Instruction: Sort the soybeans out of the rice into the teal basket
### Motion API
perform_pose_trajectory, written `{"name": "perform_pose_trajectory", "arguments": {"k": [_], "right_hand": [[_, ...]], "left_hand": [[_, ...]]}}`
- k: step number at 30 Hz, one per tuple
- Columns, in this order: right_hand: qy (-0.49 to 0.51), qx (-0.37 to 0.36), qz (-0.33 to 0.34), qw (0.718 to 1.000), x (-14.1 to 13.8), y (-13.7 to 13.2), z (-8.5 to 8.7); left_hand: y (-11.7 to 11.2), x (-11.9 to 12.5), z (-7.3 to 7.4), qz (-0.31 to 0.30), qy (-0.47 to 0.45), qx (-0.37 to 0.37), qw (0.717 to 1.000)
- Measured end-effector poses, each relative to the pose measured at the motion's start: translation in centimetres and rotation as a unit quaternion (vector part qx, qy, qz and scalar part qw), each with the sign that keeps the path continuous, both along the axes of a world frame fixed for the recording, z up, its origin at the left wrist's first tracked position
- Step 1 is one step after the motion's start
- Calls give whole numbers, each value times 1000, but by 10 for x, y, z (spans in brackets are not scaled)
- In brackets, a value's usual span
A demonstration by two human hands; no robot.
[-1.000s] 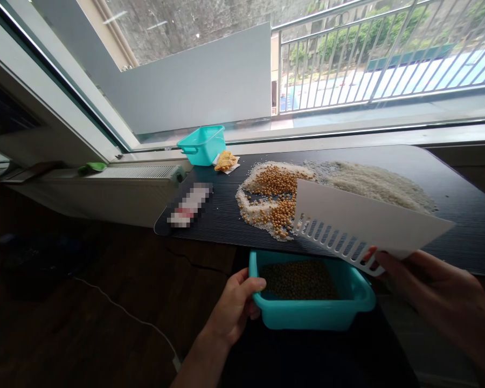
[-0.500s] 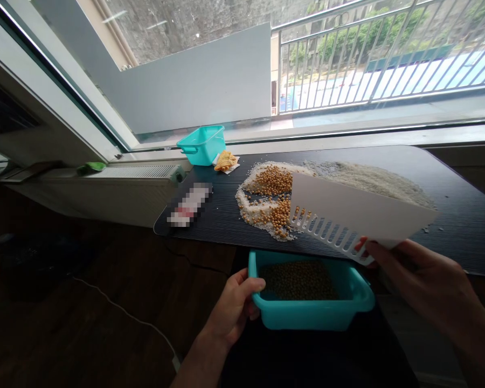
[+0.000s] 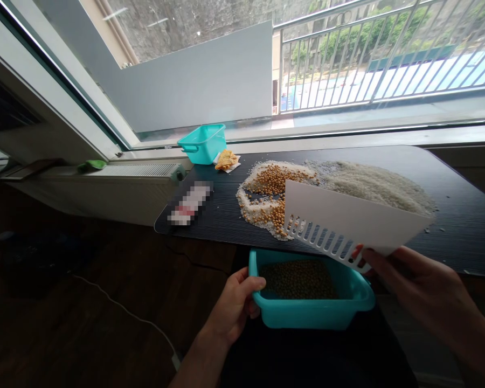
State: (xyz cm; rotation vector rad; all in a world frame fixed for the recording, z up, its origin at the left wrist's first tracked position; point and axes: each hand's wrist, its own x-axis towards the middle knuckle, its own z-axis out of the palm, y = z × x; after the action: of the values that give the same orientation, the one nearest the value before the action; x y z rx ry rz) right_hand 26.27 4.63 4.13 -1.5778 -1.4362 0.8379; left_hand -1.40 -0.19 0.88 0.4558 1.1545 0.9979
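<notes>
My left hand (image 3: 236,302) grips the left rim of a turquoise plastic bin (image 3: 307,312), thumb over the edge. Dark-looking round beans or grains (image 3: 303,279) cover part of the bin's floor. Between the thumb and fingers of my right hand (image 3: 412,275) is a white slotted scoop (image 3: 347,215), tilted, its row of slots along the lower edge. The scoop hangs above the bin's far rim and hides part of the tabletop. Behind it lie yellow soybeans (image 3: 270,179) mixed with white rice (image 3: 246,210). A larger rice pile (image 3: 372,180) spreads to the right.
The dark table (image 3: 222,215) meets a window sill. A second turquoise bin (image 3: 205,146) stands at its back left beside a crumpled yellow item (image 3: 227,160) on white paper. A blurred-out object (image 3: 191,202) lies at the left end. A white cable (image 3: 125,310) crosses the floor.
My right hand has shifted the scoop slightly left and down, toward the bin. My left hand keeps its hold on the bin's rim.
</notes>
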Motion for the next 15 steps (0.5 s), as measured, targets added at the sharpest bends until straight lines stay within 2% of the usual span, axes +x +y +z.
{"name": "perform_pose_trajectory", "arguments": {"k": [7, 15], "right_hand": [[-8, 61, -21, 998, -10, 18, 9], [42, 102, 97, 989, -55, 48, 3]], "left_hand": [[0, 0, -4, 1, -3, 5, 1000], [0, -1, -6, 4, -8, 2, 1000]]}}
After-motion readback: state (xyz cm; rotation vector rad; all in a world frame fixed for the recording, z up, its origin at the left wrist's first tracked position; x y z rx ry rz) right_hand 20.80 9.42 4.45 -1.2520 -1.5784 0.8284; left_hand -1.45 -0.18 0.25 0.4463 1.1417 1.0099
